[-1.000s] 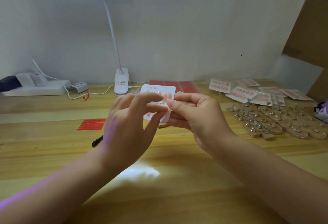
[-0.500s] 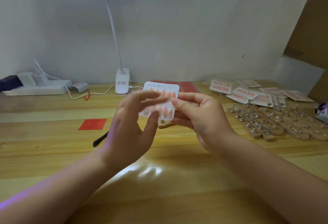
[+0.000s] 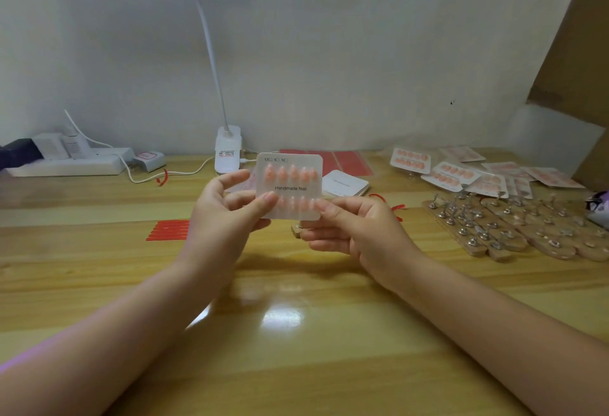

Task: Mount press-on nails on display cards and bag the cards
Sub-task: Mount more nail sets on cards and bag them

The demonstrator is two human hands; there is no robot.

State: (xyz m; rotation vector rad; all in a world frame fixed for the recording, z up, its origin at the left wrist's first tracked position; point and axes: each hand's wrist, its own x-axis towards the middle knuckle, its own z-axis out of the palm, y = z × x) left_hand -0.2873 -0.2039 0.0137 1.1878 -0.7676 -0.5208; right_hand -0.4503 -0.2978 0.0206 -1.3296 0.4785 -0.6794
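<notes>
Pink nails fill the card (image 3: 289, 186) I pinch by its lower corners at frame centre, left hand (image 3: 220, 221) and right hand (image 3: 357, 230) fingers closed on it; finished cards (image 3: 458, 173) lie upper right, bagging remains.

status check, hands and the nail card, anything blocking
Left hand and right hand both pinch the nail card by its lower corners. Card upright above the table, two rows of pink nails mounted. Nothing in the way.
</notes>
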